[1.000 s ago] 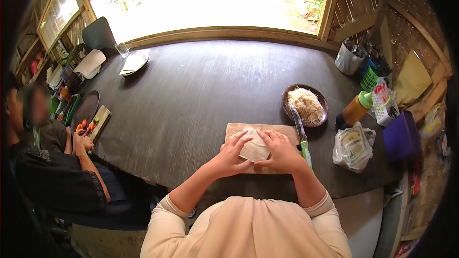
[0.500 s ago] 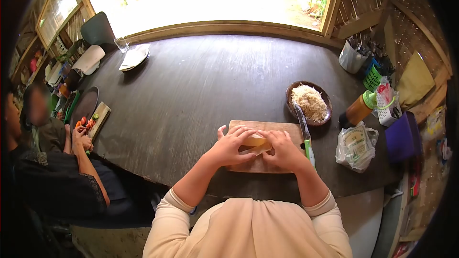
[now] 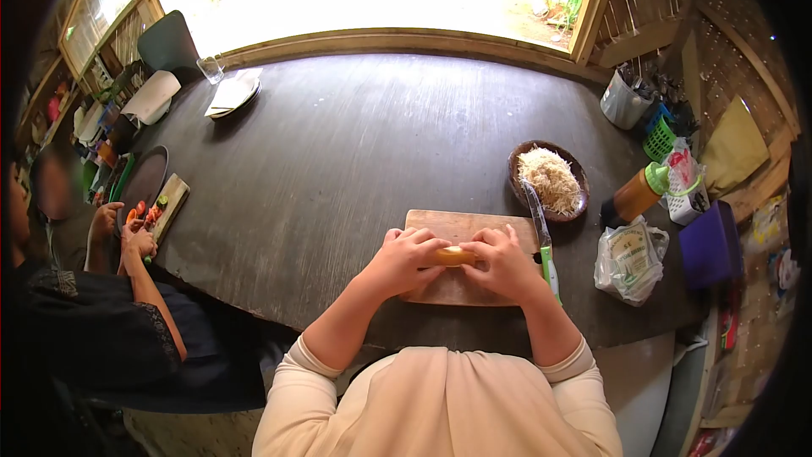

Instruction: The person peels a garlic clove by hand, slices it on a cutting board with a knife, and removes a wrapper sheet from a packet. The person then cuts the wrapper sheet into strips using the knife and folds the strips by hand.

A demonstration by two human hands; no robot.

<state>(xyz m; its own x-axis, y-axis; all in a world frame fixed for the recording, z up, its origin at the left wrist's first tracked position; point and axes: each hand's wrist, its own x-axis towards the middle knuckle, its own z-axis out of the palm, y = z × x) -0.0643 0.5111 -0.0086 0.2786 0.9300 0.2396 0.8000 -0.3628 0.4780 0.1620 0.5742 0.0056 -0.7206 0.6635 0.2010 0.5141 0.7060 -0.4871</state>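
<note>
Over the wooden cutting board (image 3: 423, 289), my left hand (image 3: 404, 261) and my right hand (image 3: 499, 264) hold a small oblong golden-brown piece of food (image 3: 455, 256) between them. Each hand pinches one end with closed fingers. A pale spot shows on its top edge; its exact kind I cannot make out. Right of my right hand lies a knife (image 3: 542, 241) with a green and white handle, its blade tip over the rim of a brown bowl (image 3: 518, 182). Pale shredded food (image 3: 551, 179) fills that bowl.
A knotted plastic bag (image 3: 631, 261), a sauce bottle (image 3: 636, 195) and a purple box (image 3: 712, 245) stand on the right. At left, another person's hands (image 3: 135, 241) work by a narrow board (image 3: 172, 203) with cut red vegetables. Stacked plates (image 3: 235, 95) sit at the far left.
The piece of food has gone from spread open, with pale flat faces showing, to closed and narrow. My fingers have drawn together around its ends. The other person's hands have shifted.
</note>
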